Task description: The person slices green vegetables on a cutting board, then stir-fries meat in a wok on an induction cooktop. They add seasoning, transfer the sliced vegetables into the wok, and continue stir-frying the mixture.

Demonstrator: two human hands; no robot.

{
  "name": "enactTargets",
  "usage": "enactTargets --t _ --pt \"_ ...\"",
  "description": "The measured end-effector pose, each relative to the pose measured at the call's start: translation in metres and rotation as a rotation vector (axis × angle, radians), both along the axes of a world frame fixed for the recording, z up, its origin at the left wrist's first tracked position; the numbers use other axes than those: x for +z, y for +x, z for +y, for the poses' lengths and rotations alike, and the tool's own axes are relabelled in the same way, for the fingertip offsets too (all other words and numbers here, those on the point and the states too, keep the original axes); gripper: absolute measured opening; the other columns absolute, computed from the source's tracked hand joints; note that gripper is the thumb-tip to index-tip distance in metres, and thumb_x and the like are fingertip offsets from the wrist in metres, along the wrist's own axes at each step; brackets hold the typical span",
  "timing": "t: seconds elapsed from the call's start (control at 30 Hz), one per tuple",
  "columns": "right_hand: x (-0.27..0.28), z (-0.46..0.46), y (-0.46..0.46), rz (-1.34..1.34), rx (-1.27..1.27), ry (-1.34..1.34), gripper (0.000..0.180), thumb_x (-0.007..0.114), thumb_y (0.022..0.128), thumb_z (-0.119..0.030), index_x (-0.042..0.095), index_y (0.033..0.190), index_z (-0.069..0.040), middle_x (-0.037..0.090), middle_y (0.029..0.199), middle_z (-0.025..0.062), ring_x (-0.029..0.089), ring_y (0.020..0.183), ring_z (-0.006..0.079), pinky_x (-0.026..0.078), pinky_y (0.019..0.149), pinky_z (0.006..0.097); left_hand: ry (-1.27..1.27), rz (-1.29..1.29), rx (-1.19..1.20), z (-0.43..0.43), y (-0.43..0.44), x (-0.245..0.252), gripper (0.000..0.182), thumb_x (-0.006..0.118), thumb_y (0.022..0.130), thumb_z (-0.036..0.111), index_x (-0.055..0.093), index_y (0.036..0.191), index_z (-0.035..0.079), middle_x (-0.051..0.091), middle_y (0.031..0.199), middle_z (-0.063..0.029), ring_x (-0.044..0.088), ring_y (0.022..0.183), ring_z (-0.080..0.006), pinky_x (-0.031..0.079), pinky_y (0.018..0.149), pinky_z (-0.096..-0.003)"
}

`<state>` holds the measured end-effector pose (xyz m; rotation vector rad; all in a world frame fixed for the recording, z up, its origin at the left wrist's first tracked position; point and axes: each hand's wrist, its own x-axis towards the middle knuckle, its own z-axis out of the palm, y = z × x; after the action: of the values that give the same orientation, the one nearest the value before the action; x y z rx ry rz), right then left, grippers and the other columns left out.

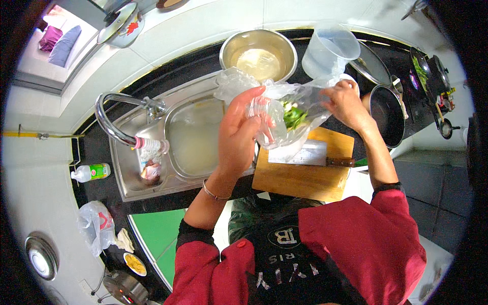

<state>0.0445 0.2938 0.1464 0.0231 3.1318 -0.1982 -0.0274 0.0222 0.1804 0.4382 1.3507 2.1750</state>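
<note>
A clear plastic bag (276, 131) with green leafy vegetables (293, 115) inside is held up between both hands. My left hand (241, 127) grips the bag's left side, its fingers showing partly through the film. My right hand (346, 105) pinches the bag's right edge. Beneath the bag lies a wooden cutting board (301, 181), with a cleaver (305, 152) flat on it, its handle pointing right. The bag hides part of the blade. A steel bowl (258, 57) holding liquid stands beyond the bag, beside a translucent plastic container (329, 49).
At left is a steel sink (196, 137) with cloudy water and a curved faucet (110, 122). Raw meat (151, 171) lies in its smaller basin. A black pot (387, 116) and a glass lid (370, 63) stand right of my right hand. A bottle (91, 172) lies at far left.
</note>
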Motion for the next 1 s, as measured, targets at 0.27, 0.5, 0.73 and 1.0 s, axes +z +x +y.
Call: enactTargets --t 0.27,0.5,0.73,1.0 --pt "-0.045 0.011 -0.017 0.051 -0.183 -0.013 0.038 0.056 0.080 -0.009 0.051 0.118 -0.014 0.058 0.069 0.0122 0.057 0.081 0.0273 0.029 0.094 0.0424 -0.415 -0.020 0.328 -0.013 -0.033 -0.143 0.033 0.048 0.088 0.014 0.045 0.119 0.004 0.055 0.100 -0.0091 0.058 0.078 -0.0163 0.047 0.067 -0.0287" --pt "-0.060 -0.009 -0.012 0.124 -0.129 -0.080 0.032 0.057 0.081 -0.012 0.056 0.112 -0.014 0.056 0.065 0.0075 0.057 0.075 0.0223 0.027 0.096 0.0423 -1.562 1.048 0.215 -0.086 -0.164 -0.277 0.023 0.052 0.080 0.012 0.059 0.101 0.008 0.055 0.105 -0.0117 0.048 0.106 -0.0289 0.040 0.088 -0.0433" --pt "-0.054 -0.021 -0.007 0.067 -0.164 -0.109 0.025 0.058 0.079 -0.012 0.060 0.104 -0.014 0.057 0.065 0.0058 0.057 0.076 0.0223 0.026 0.096 0.0440 -1.648 1.292 0.220 -0.113 -0.161 -0.323 0.019 0.051 0.079 0.014 0.060 0.093 0.004 0.057 0.101 -0.0146 0.050 0.100 -0.0337 0.040 0.084 -0.0461" --pt "-0.049 -0.019 0.011 0.162 -0.159 -0.182 0.022 0.057 0.079 -0.012 0.061 0.101 -0.013 0.061 0.073 0.0062 0.058 0.080 0.0220 0.028 0.094 0.0432 -0.561 0.262 0.633 -0.092 -0.090 -0.167 0.023 0.042 0.094 0.017 0.055 0.099 -0.001 0.060 0.090 -0.0091 0.061 0.076 -0.0166 0.054 0.066 -0.0268"
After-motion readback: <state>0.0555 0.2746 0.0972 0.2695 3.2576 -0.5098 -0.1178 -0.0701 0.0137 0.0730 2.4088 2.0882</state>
